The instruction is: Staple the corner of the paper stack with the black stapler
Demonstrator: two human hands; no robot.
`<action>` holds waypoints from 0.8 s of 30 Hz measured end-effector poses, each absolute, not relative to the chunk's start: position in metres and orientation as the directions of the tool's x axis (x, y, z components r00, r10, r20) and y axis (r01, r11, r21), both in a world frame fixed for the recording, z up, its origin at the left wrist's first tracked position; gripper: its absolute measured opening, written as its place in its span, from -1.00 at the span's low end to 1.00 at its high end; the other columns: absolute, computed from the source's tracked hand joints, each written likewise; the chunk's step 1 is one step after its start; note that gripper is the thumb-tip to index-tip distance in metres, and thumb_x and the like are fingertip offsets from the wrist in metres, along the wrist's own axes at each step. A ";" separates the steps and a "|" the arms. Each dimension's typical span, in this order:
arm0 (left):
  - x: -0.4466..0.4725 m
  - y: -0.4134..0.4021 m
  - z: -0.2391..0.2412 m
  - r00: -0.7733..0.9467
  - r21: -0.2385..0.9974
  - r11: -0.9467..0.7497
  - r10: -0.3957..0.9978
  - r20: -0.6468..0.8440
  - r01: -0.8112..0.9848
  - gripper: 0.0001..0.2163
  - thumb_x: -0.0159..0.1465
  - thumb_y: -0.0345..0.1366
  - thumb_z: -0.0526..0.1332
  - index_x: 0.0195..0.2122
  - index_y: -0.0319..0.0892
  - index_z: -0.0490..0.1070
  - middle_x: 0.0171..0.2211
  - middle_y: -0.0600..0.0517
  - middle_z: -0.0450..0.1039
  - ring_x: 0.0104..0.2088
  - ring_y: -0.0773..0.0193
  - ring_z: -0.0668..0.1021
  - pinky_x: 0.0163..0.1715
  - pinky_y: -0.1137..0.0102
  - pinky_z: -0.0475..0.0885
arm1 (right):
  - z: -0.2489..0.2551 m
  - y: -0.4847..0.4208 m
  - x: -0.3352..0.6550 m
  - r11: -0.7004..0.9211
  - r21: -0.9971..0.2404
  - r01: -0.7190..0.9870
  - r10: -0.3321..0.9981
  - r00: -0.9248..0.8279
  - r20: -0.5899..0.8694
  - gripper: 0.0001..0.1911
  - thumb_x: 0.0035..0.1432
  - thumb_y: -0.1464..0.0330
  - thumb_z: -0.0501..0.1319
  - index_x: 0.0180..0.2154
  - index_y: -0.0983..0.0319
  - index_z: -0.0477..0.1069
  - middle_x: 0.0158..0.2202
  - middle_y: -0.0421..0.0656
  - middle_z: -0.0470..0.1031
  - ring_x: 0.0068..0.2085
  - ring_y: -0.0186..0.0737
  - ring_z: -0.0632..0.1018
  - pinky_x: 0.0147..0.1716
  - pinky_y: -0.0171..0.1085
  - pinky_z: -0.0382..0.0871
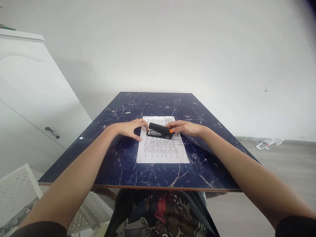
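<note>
A long black plastic stapler [158, 129] with a small orange tab [171, 131] is being rested across a white printed paper page [160, 149], above the page's middle. It is being pointed with its open mouth to 9 o'clock and its back end to 3 o'clock. Whether it is being laid flat on its side cannot be told.

From the stapler, the bare right hand [186, 127] is being seen at 3 o'clock. The back end is being grasped in its fingers, near the tab, perhaps because the mouth is being left free that way.

The bare left hand [130, 128] is being seen at 9 o'clock. It is being held loose and spread, with nothing being gripped. Its fingers are being kept right by the mouth; whether they are touching cannot be told. Its thumb is being set at the page's left edge, maybe so that the page is being stopped from sliding.

The page is being held up by a shiny dark blue table [158, 177] with pale marble lines. A small grey metal-looking bar [127, 113] is being left at 10 o'clock, seemingly out of the hands' way.
</note>
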State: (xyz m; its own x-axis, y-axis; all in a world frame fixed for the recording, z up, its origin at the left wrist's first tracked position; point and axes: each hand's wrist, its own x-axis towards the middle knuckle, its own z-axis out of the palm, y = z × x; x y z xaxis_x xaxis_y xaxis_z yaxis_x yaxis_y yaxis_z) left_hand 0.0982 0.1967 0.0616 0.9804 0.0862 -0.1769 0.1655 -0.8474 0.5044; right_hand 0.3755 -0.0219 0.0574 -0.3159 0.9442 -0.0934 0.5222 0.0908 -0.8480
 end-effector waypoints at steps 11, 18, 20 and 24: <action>0.102 0.202 0.065 0.913 0.599 -0.790 0.332 0.236 0.133 -0.69 0.38 -0.03 0.16 -0.02 -0.09 0.51 0.08 -0.09 0.50 0.04 0.03 0.53 0.10 0.10 0.37 | 0.062 -0.020 0.370 0.052 -0.827 0.560 0.965 -0.240 -0.101 -0.66 0.28 0.35 0.13 0.03 0.12 0.55 -0.02 -0.07 0.60 -0.17 -0.10 0.54 -0.26 -0.11 0.41; 0.114 0.202 0.048 0.905 0.725 -0.681 0.368 0.213 0.107 -0.59 0.45 0.03 0.01 -0.10 -0.15 0.51 -0.10 -0.10 0.55 -0.05 0.08 0.55 0.01 0.18 0.43 | 0.046 -0.011 0.360 0.092 -0.801 0.592 0.996 -0.041 0.084 -0.59 0.40 0.28 -0.06 -0.08 0.14 0.57 -0.06 -0.06 0.58 -0.15 -0.05 0.52 -0.24 -0.11 0.40; 0.117 0.204 0.044 0.909 0.733 -0.675 0.353 0.220 0.084 -0.59 0.45 0.03 0.01 -0.10 -0.14 0.51 -0.10 -0.09 0.55 -0.04 0.10 0.55 0.01 0.19 0.43 | 0.045 -0.009 0.351 0.157 -0.754 0.638 0.982 -0.018 0.189 -0.58 0.44 0.18 -0.06 -0.06 0.14 0.55 0.01 -0.05 0.55 -0.06 -0.02 0.50 -0.16 -0.08 0.40; 0.121 0.200 0.041 0.906 0.814 -0.580 0.361 0.219 0.034 -0.58 0.45 0.05 0.02 -0.09 -0.16 0.51 -0.07 -0.11 0.55 -0.02 0.11 0.57 0.04 0.19 0.45 | 0.041 -0.010 0.330 0.206 -0.538 0.818 0.965 -0.078 0.250 -0.68 0.27 0.07 0.26 -0.14 0.18 0.51 -0.14 -0.04 0.54 -0.16 -0.05 0.50 -0.19 -0.10 0.37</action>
State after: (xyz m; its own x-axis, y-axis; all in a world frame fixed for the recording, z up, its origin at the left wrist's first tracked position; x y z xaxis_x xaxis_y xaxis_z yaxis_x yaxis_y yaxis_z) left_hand 0.1212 0.1996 0.0413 0.9064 0.3611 0.2191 0.0343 -0.5799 0.8140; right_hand 0.3298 -0.0096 0.0412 -0.0785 0.9649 0.2505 0.8176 0.2061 -0.5376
